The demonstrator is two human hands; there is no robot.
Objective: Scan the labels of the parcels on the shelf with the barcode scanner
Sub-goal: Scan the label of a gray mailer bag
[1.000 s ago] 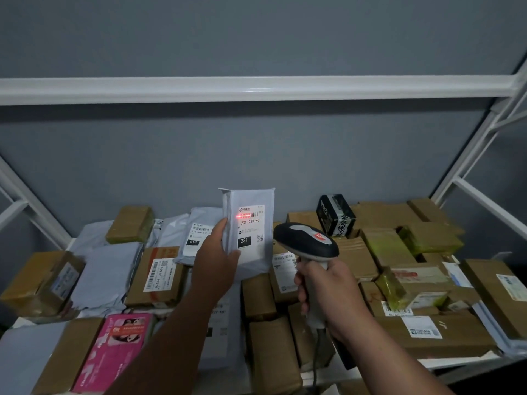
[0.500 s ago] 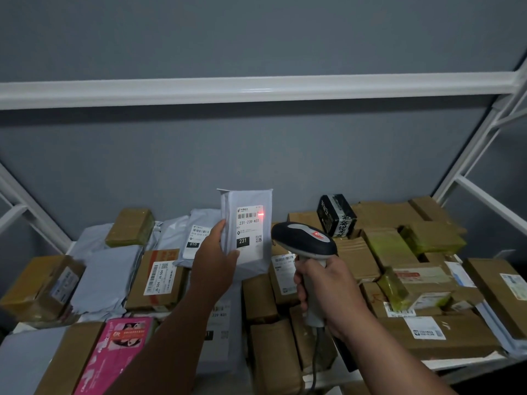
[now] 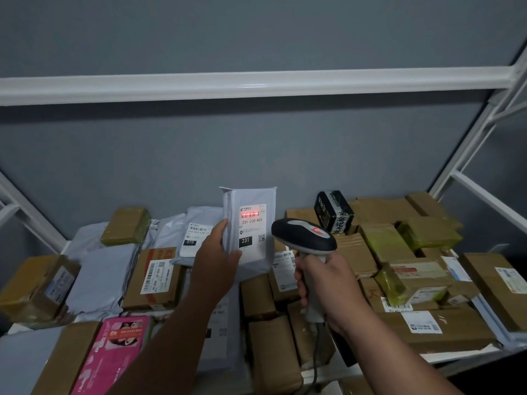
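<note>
Lower frame, nearest the camera: two forearms are seen reaching in from the bottom edge. The barcode scanner [image 3: 303, 238] is gripped by its pale handle in the right hand [image 3: 328, 283], fingers curled round it; its cable is seen dropping toward the bottom edge, where it is cut off.

Centre of frame: a white mailer [image 3: 251, 232] is held upright by the left hand [image 3: 218, 258], thumb on the front face, fingers hidden behind. Its label [image 3: 252, 226] is faced toward the scanner head. A red scan line is laid across the barcode at the label's top; "231-239-K01" can be read beneath.

Behind and around, middle band of frame: the shelf [image 3: 456, 356] is covered by brown cartons, grey bags, a pink box [image 3: 114, 352] at lower left, a black box [image 3: 333, 210] right of centre.

Progress, as judged: one parcel is mid-scan; whether a read has registered cannot be told. Which of the other parcels are already done cannot be told either. Several labels are turned away, overlapped or too small to read.
</note>
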